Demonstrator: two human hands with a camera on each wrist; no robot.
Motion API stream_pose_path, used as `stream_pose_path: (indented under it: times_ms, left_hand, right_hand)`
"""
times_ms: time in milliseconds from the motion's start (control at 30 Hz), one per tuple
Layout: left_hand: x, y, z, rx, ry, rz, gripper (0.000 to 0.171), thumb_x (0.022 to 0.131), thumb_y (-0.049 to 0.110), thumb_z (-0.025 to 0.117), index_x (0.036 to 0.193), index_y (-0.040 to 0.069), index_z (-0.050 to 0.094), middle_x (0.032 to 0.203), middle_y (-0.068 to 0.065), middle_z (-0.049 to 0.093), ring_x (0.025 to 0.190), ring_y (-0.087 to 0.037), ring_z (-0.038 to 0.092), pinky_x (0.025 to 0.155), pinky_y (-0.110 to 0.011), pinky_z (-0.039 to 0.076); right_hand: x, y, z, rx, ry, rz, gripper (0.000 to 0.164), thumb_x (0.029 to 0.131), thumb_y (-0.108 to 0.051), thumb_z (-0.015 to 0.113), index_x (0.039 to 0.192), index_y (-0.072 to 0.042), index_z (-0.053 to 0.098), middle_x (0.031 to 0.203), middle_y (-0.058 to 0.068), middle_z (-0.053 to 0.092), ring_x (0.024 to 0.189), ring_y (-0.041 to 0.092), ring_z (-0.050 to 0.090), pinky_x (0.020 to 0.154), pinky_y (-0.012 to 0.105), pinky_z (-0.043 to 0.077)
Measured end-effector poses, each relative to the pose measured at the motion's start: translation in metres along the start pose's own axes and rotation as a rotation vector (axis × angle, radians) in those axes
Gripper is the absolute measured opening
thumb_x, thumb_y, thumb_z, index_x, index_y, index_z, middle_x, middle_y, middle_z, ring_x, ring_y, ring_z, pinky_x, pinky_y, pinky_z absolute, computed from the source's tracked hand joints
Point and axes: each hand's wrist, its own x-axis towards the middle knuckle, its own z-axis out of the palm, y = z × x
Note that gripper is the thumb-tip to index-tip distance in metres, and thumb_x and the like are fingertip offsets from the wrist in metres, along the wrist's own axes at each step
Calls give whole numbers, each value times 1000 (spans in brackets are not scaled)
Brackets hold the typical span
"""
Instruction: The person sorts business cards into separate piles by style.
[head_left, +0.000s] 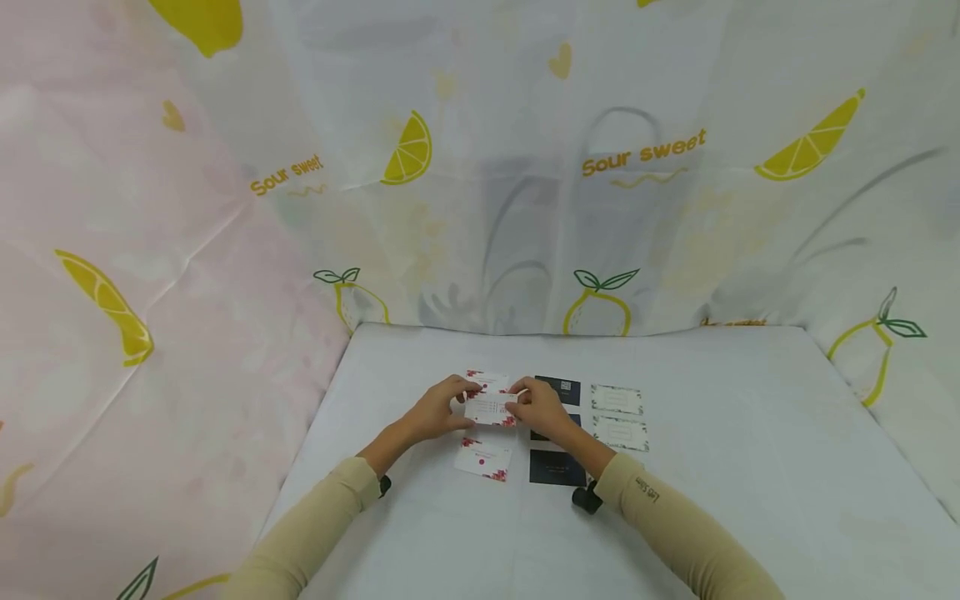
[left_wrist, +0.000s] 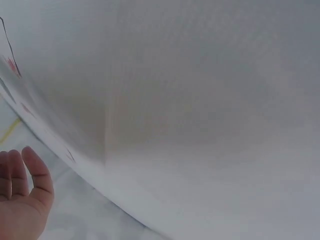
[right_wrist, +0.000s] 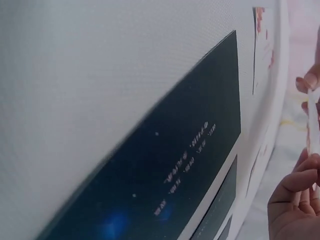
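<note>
A white business card with red floral corners (head_left: 491,408) is held up between both hands, over a column of matching cards. The left hand (head_left: 433,412) grips its left edge, thumb at the lower corner and fingers at the upper one. At the right edge, the right hand (head_left: 546,411) pinches it between thumb and fingers. One matching floral card (head_left: 487,379) lies behind it and another floral card (head_left: 482,461) lies nearer the person. In the right wrist view the held card (right_wrist: 312,125) shows edge-on; the left wrist view catches only part of the left hand (left_wrist: 25,195).
Right of the floral cards runs a column of dark navy cards (head_left: 557,468), the middle one partly covered by the right hand. Beyond it lie white leaf-bordered cards (head_left: 617,400), one mostly behind the right forearm. Lemon-printed cloth (head_left: 465,250) hangs around the white table (head_left: 720,467).
</note>
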Motion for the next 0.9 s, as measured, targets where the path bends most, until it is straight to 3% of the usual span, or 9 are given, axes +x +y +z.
stream_pose_path:
  times_ms: [267,433,567,900]
  left_hand:
    - [-2,-3,-9,-21,43,83,59,74,21,77,127,12,54,115,1,57,94,-15,54,70,-26,49]
    - [-3,-5,-11,-12,32,98,57,75,27,76,126,13,56,116,2,58,94,-12,54,69,-22,48]
    - [-3,-8,-11,-28,14,88,56,75,32,75,126,14,57,116,2,58,95,-13,54,69,-22,49]
    - [0,-10,-15,8,20,70,54,74,37,75,122,17,59,115,2,59,88,-14,54,66,-22,43]
  right_hand:
    - [0,0,0,93,24,-34,27,84,-15,66,107,-2,62,61,1,53,50,10,42,45,23,33]
    - [-1,1,0,44,59,-104,29,81,-16,69,107,-4,65,84,9,63,62,10,50,52,22,41]
    - [-2,1,-1,29,59,-98,36,77,-21,74,110,-8,66,105,8,65,73,11,55,57,22,44]
    - [-3,-5,3,-184,-17,-171,60,70,-28,80,122,-11,57,114,0,53,73,9,50,61,20,41]
